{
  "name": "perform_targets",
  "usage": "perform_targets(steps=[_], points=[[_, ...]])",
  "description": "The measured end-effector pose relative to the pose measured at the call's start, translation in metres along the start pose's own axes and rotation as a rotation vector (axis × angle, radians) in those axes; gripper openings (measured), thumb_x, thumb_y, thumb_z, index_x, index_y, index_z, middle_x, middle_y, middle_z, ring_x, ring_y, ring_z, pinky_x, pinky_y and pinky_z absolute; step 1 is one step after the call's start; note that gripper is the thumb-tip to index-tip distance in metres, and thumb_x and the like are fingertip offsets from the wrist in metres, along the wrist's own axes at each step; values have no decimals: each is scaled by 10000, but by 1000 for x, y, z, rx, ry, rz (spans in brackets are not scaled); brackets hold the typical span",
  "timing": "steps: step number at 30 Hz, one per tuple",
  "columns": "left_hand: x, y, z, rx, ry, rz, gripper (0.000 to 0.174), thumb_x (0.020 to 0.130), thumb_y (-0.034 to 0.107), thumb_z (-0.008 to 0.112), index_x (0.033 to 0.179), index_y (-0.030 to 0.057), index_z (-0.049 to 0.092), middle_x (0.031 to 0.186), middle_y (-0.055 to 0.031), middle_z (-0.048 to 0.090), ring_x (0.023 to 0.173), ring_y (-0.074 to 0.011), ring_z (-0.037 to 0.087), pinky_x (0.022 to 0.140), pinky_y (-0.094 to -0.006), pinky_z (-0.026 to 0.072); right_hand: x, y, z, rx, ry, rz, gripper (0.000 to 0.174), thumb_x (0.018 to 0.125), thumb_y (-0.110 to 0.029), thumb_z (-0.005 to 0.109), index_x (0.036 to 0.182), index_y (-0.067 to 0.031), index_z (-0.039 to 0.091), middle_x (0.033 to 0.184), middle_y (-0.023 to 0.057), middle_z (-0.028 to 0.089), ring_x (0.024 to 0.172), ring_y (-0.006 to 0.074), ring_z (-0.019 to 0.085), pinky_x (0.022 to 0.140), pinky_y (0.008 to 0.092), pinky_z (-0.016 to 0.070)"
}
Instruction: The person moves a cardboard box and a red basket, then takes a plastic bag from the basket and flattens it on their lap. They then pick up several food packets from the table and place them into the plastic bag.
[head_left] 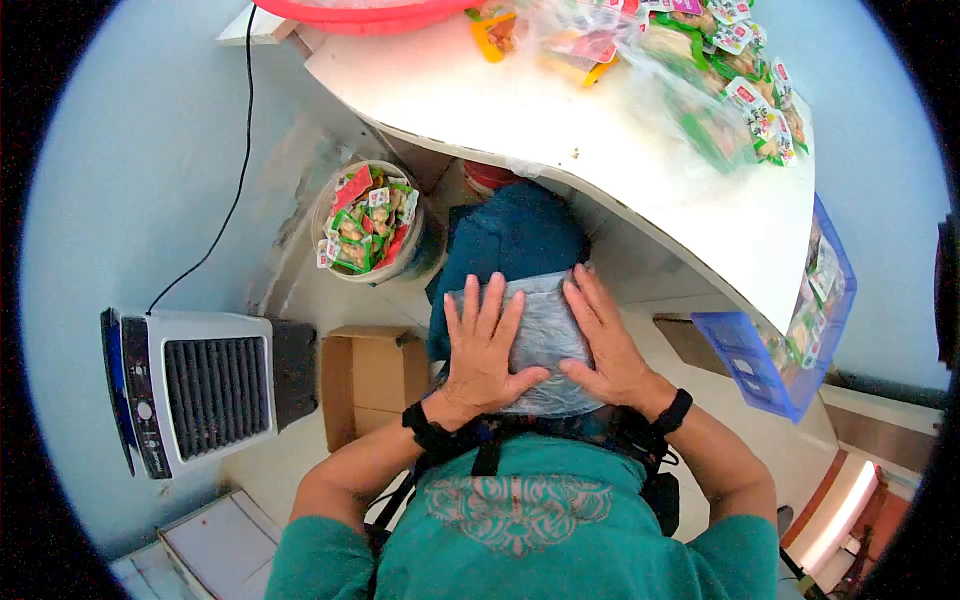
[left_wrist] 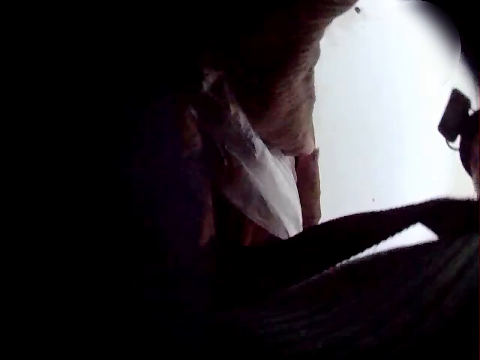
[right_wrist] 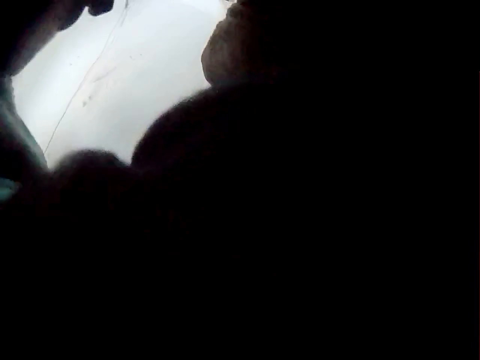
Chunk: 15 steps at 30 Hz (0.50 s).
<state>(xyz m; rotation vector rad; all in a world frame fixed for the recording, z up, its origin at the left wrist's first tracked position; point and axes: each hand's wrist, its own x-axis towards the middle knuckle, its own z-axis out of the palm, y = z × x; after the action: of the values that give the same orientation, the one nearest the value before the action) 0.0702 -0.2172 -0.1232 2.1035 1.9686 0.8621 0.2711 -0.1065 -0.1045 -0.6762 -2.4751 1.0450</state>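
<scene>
Teal tee (head_left: 515, 560) w/ pale scroll print, blk wristbands (head_left: 428, 428), lt-blue wall (head_left: 190, 140).

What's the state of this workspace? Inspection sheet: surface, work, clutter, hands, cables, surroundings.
Surface: white tabletop, curved edge, small dark specks nearby.
Work: crinkled plastic film on the lap; bag or sheet, cannot tell.
Clutter: snack packets and pink basin on the tabletop.
Hands: left hand and right hand rest on the film, fingers straight.
Cables: black cord runs down to the air cooler.
Surroundings: packet-filled bucket, open cardboard box, blue crate.
</scene>
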Motion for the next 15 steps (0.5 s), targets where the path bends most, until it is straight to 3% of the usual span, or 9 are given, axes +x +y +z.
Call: perform_targets(steps=[2,11,15], points=[[-6,-11,6,-10,-21,18,1012,837,725,513,1520,33,234,1586,-288,113,1449,-520,94,1119,-677,64,0,4,0,58,13,-2,897,837,-469,657,1524,-50,261,1590,244,157,1468,446,141,1173,534,166],[-1,-18,18,-154,24,60,995,845,680,556,1544,82,176,1587,-293,76,1432,-549,87,1134,-649,106,3,10,5,38,60,-25,842,875,-457,606,1521,-40,264,1573,246,217,1448,433,220,1179,500,177],[-2,-17,10,-198,16,57,1003,837,667,578,1534,56,195,1590,-275,91,1449,-517,81,1145,-623,102,0,5,0,141,67,-7,809,882,-423,601,1519,-46,276,1575,241,225,1452,402,237,1183,471,183]])
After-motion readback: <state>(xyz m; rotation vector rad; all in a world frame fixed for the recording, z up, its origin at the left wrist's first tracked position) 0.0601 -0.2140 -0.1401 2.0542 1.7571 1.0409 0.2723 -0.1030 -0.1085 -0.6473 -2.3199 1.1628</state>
